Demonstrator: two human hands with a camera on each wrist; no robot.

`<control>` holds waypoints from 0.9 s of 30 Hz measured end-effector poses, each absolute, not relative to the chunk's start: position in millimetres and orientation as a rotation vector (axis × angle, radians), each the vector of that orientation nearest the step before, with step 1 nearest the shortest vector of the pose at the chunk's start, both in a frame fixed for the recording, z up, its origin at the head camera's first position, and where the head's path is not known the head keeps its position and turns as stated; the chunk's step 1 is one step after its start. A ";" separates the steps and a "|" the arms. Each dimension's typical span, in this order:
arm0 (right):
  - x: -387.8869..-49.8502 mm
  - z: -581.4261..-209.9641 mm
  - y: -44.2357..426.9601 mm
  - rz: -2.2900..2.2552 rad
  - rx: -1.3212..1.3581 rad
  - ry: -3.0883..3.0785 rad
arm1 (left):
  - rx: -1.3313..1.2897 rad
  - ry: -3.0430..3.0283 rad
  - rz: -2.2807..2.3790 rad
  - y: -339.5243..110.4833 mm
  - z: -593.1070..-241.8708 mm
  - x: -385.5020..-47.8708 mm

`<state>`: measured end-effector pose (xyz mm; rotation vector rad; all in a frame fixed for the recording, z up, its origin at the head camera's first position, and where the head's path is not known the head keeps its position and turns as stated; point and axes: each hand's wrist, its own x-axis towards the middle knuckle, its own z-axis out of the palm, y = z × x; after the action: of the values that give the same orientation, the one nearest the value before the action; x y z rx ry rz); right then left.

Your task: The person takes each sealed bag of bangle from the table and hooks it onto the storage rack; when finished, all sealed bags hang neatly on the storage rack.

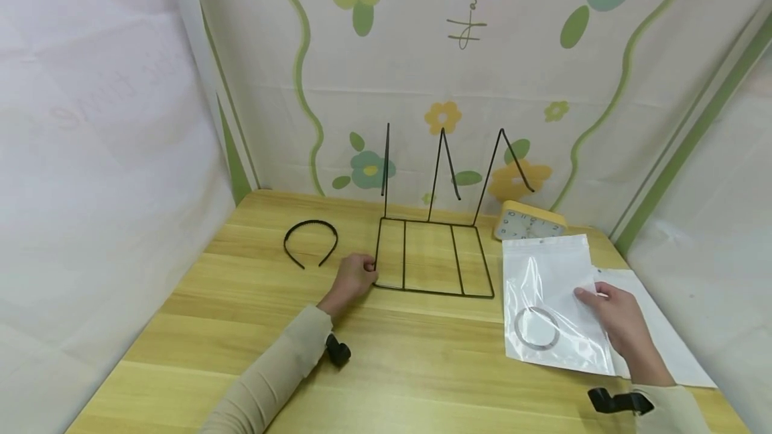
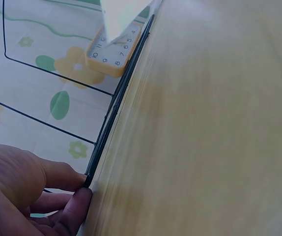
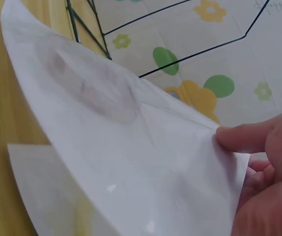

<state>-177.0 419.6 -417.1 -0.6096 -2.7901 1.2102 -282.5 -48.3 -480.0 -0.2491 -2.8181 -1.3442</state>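
A black wire rack point(image 1: 429, 222) stands on the table, its front left corner pinched by my left hand point(image 1: 352, 278). In the left wrist view the thumb and index finger of the left hand point(image 2: 38, 191) meet at the end of the rack's dark frame point(image 2: 112, 113). My right hand point(image 1: 624, 323) pinches the right edge of a white glossy bag point(image 1: 545, 286) with a ring shape on it. Seen from the right wrist, the bag point(image 3: 146, 142) hangs bent from the thumb and fingers of the right hand point(image 3: 268, 167).
A black headband point(image 1: 310, 222) lies left of the rack. The yellow clock point(image 1: 529, 221) is behind the bag, at the table's back. Another white flat item point(image 1: 663, 340) lies at the right, partly under the bag and right arm. Printed cloth hangs behind and at both sides.
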 end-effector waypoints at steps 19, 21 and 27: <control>-154.0 -378.3 372.3 1.538 -0.077 -2.444 | -0.278 -2.812 -1.320 -50.8 -483.7 -285.6; -151.5 -374.1 366.4 1.589 -0.023 -2.397 | -0.286 -2.808 -1.313 -51.1 -483.8 -285.6; -144.8 -361.5 346.0 1.619 0.089 -2.320 | -0.289 -2.807 -1.305 -50.1 -482.3 -284.6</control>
<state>-144.8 346.0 -361.5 0.0893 -2.3204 1.6194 -284.6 -50.1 -482.3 -0.2890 -2.8065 -1.3046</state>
